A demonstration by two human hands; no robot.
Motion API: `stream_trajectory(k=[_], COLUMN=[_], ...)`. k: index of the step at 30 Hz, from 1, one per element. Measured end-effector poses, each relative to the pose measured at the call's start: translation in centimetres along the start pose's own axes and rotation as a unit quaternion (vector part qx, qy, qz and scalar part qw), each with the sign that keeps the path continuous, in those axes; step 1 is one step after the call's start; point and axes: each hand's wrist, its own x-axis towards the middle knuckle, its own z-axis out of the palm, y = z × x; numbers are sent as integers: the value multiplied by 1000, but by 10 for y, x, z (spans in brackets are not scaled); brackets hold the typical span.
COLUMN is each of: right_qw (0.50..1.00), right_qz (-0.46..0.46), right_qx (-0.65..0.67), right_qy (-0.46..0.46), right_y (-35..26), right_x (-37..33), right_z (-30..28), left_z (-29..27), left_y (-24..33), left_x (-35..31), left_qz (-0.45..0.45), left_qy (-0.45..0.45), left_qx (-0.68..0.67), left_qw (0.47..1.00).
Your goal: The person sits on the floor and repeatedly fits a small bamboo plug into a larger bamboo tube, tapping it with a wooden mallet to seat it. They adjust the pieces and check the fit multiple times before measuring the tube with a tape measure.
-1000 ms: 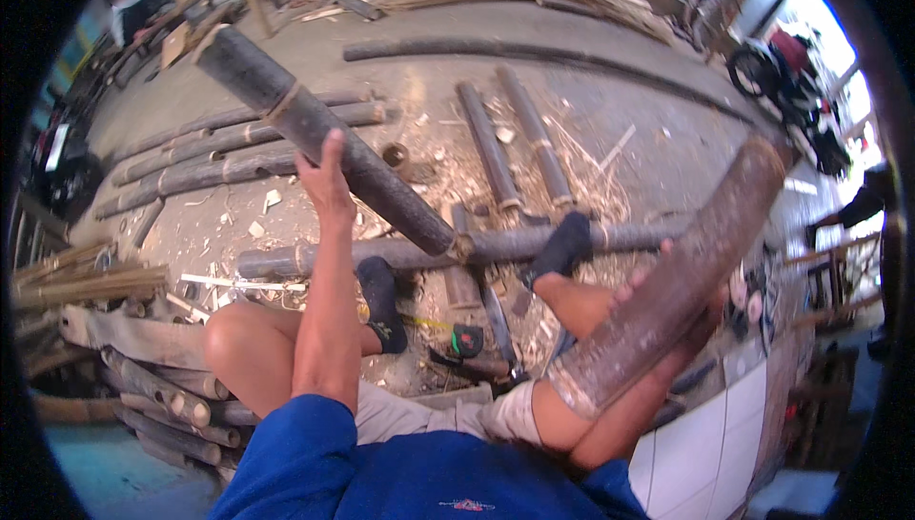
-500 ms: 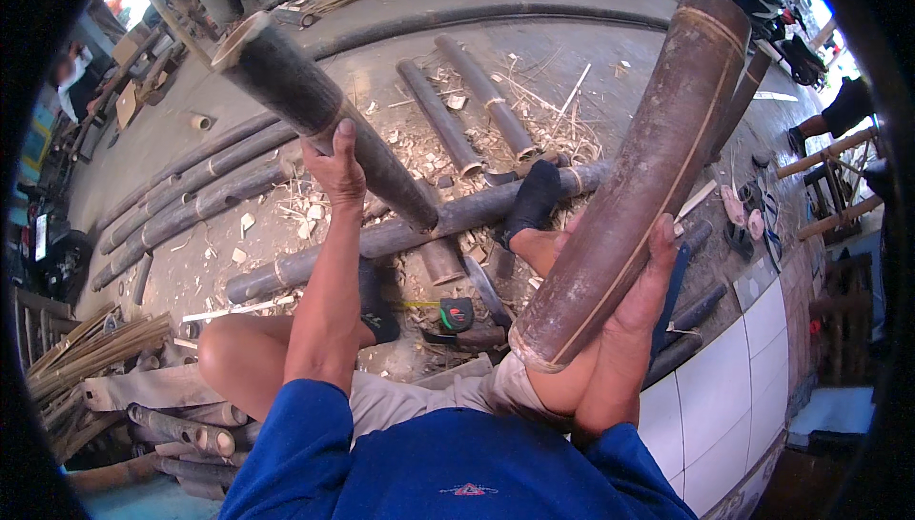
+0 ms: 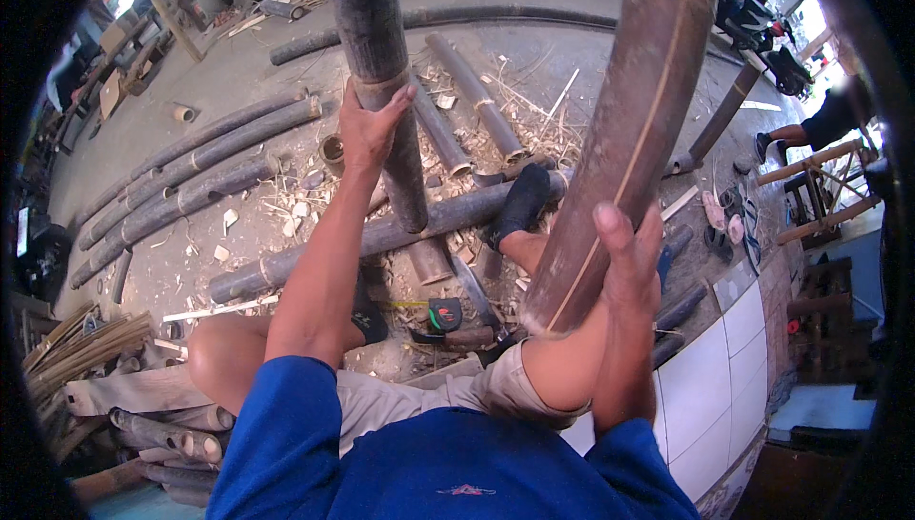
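Observation:
My left hand (image 3: 372,129) is wrapped round the middle of a dark bamboo tube (image 3: 367,24), which stands nearly upright with its open end up. A thicker brown bamboo tube (image 3: 648,91), with a pale line along its side, leans upward to the right. Around its lower part my right hand (image 3: 629,258) is closed, thumb on the near side. Between my legs lie a green and black tape measure (image 3: 445,314), partly drawn out, and a curved blade (image 3: 474,289). My socked foot (image 3: 522,201) is beside a long bamboo pole (image 3: 276,270) on the floor.
Several bamboo poles (image 3: 205,153) lie at the left, and two shorter tubes (image 3: 477,91) lie ahead among wood chips (image 3: 300,205). Cut tubes and sticks (image 3: 172,429) are piled by my left knee. Sandals (image 3: 736,220) and white tiles (image 3: 710,387) are at the right, near another person's leg (image 3: 786,139).
The dark bamboo tube in my left hand has swung from a leftward slant to nearly upright. The brown tube in my right hand has shifted up and left and stands steeper.

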Motion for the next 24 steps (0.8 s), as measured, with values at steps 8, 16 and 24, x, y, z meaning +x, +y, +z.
stream_trajectory(k=[8, 16, 24], right_qw=[804, 747, 847], right_qz=[-383, -338, -397], right_qx=[-453, -533, -326], right_qy=[45, -208, -136], right_y=[-162, -146, -209], right_x=[128, 157, 161], right_z=[42, 105, 85], left_z=[1, -3, -2], left_y=[0, -4, -3], left_x=[-2, -9, -15], left_qz=[24, 1, 23], left_qy=[-7, 11, 15], left_qx=[-17, 58, 56], left_qw=[1000, 998, 998])
